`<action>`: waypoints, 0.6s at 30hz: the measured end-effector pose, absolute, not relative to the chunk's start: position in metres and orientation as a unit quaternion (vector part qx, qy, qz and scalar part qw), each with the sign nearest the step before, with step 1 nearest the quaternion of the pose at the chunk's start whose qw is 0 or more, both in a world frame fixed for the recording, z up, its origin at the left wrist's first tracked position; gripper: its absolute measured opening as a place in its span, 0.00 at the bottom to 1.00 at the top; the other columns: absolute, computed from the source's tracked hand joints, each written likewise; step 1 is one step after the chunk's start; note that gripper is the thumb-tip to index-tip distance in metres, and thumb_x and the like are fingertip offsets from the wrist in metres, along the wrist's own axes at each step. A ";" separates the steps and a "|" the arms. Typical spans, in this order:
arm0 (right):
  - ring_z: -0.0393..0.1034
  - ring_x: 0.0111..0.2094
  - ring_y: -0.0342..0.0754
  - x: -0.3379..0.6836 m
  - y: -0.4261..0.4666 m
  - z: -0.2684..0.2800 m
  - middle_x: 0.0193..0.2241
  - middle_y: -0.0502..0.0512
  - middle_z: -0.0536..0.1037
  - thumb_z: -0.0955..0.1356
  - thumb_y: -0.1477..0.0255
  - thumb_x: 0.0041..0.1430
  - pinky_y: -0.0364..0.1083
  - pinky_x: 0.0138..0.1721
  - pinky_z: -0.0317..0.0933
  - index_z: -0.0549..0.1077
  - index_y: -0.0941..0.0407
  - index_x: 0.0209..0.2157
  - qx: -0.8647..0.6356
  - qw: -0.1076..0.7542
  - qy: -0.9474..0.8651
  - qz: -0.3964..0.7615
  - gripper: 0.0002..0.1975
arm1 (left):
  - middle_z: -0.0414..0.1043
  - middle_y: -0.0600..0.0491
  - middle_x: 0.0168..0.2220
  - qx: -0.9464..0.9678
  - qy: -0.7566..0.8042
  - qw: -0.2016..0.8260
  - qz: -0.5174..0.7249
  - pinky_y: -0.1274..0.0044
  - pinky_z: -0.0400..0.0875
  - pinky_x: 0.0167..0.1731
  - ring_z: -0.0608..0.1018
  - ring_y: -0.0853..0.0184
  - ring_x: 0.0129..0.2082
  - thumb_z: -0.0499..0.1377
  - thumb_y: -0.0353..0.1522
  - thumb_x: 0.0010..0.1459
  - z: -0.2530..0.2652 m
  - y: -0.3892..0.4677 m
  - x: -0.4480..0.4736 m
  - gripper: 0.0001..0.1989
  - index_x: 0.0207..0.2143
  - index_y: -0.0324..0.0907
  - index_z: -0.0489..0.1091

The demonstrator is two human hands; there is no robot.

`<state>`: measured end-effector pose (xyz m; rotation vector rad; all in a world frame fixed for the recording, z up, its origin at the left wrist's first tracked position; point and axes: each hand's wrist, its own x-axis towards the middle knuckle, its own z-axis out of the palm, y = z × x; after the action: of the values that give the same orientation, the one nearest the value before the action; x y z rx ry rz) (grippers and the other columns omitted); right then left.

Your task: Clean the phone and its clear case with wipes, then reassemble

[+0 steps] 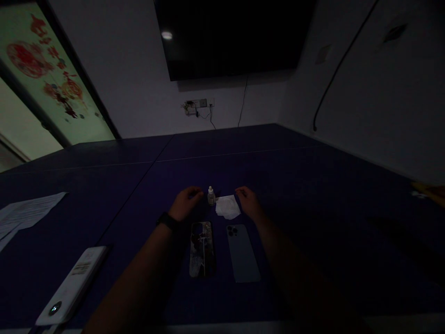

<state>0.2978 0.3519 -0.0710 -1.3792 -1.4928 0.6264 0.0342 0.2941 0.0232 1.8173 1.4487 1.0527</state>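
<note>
My left hand [187, 202] rests on the dark blue table with loosely bent fingers and the thumb apart, holding nothing. Just to its right stands a small clear dropper bottle [211, 198] with a white cap, upright. A white tissue [227, 207] lies folded beside the bottle. At the tissue's right edge is my right hand [247, 199], fingers loosely curved and nothing visible in them. Nearer to me, between my forearms, lie a patterned phone case [202, 249] and a grey-blue phone [243, 254], its camera side up. The dim light hides finger detail.
A white boxy device [73, 284] with a round dark spot lies at the near left. Paper sheets [28, 214] lie farther left. A yellow object [431, 190] sits at the right edge. A wall-mounted screen [236, 37] and wall sockets [198, 105] are beyond the table.
</note>
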 end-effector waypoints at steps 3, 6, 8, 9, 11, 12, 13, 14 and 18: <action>0.76 0.43 0.50 0.300 0.352 -0.075 0.38 0.55 0.82 0.62 0.66 0.65 0.48 0.47 0.67 0.77 0.53 0.39 -0.562 0.481 -0.625 0.247 0.13 | 0.81 0.43 0.51 0.686 0.527 0.302 0.400 0.67 0.72 0.55 0.80 0.57 0.52 0.63 0.42 0.57 0.025 0.314 0.044 0.20 0.48 0.40 0.78; 0.76 0.45 0.50 0.302 0.354 -0.077 0.41 0.56 0.83 0.62 0.67 0.66 0.48 0.49 0.67 0.78 0.53 0.43 -0.569 0.471 -0.633 0.231 0.13 | 0.81 0.42 0.51 0.693 0.517 0.310 0.395 0.66 0.73 0.54 0.81 0.56 0.52 0.64 0.41 0.57 0.019 0.325 0.051 0.19 0.47 0.40 0.79; 0.75 0.46 0.51 0.302 0.357 -0.078 0.43 0.57 0.82 0.62 0.69 0.66 0.50 0.51 0.66 0.78 0.54 0.44 -0.578 0.458 -0.640 0.216 0.14 | 0.82 0.43 0.47 0.696 0.515 0.307 0.395 0.64 0.72 0.55 0.82 0.55 0.50 0.64 0.42 0.57 0.014 0.328 0.052 0.17 0.44 0.41 0.81; 0.75 0.48 0.52 0.301 0.358 -0.078 0.44 0.59 0.82 0.63 0.70 0.65 0.51 0.53 0.64 0.78 0.55 0.45 -0.584 0.449 -0.644 0.207 0.14 | 0.83 0.43 0.46 0.697 0.515 0.304 0.396 0.63 0.72 0.55 0.82 0.55 0.49 0.64 0.43 0.57 0.012 0.328 0.052 0.17 0.42 0.41 0.81; 0.72 0.51 0.55 0.298 0.359 -0.079 0.46 0.62 0.81 0.64 0.70 0.64 0.54 0.59 0.60 0.79 0.56 0.45 -0.594 0.431 -0.653 0.189 0.14 | 0.84 0.44 0.44 0.696 0.518 0.298 0.399 0.63 0.73 0.54 0.83 0.55 0.47 0.64 0.43 0.57 0.008 0.328 0.051 0.17 0.40 0.41 0.81; 0.71 0.52 0.57 0.297 0.359 -0.079 0.46 0.64 0.80 0.66 0.70 0.63 0.56 0.61 0.57 0.80 0.56 0.45 -0.597 0.422 -0.658 0.181 0.13 | 0.84 0.44 0.43 0.695 0.519 0.296 0.401 0.64 0.73 0.53 0.83 0.55 0.47 0.65 0.43 0.57 0.007 0.328 0.051 0.17 0.41 0.41 0.81; 0.70 0.53 0.58 0.295 0.359 -0.080 0.46 0.65 0.80 0.67 0.69 0.63 0.57 0.62 0.54 0.80 0.56 0.45 -0.598 0.413 -0.665 0.176 0.13 | 0.84 0.44 0.43 0.694 0.519 0.294 0.402 0.65 0.74 0.53 0.83 0.56 0.46 0.65 0.43 0.56 0.006 0.328 0.051 0.17 0.41 0.41 0.81; 0.69 0.53 0.59 0.294 0.358 -0.080 0.46 0.65 0.80 0.68 0.69 0.62 0.58 0.63 0.53 0.81 0.57 0.44 -0.598 0.404 -0.671 0.172 0.12 | 0.84 0.44 0.44 0.694 0.519 0.293 0.404 0.65 0.74 0.52 0.83 0.56 0.46 0.65 0.43 0.56 0.005 0.328 0.052 0.17 0.42 0.41 0.81; 0.66 0.54 0.60 0.291 0.354 -0.079 0.45 0.64 0.79 0.72 0.67 0.59 0.57 0.62 0.51 0.82 0.55 0.41 -0.593 0.383 -0.687 0.171 0.10 | 0.83 0.44 0.45 0.692 0.522 0.281 0.412 0.67 0.74 0.52 0.83 0.57 0.46 0.63 0.42 0.58 0.005 0.329 0.056 0.16 0.42 0.41 0.81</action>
<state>0.2910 0.3537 -0.0794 -1.5122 -1.7514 0.4360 0.0561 0.3287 0.0046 1.8556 1.3994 1.1030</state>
